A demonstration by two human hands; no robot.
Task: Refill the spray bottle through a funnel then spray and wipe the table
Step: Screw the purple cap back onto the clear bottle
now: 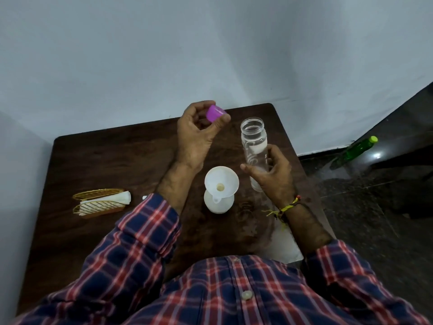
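A white funnel [221,181] stands in the neck of a squat white bottle [218,202] near the middle of the dark wooden table [105,160]. My left hand [194,137] is raised behind the funnel and pinches a purple cap [216,113] between thumb and fingers. My right hand [271,177] grips a clear, uncapped bottle [254,141] by its lower half, held upright to the right of the funnel, with its mouth open at the top. The liquid level inside is hard to judge.
A gold wire holder with white napkins [100,202] lies on the table's left side. A pale cloth or paper [281,247] lies near the front right edge. On the dark floor to the right stands a green bottle [356,151]. Walls close the table's back and left.
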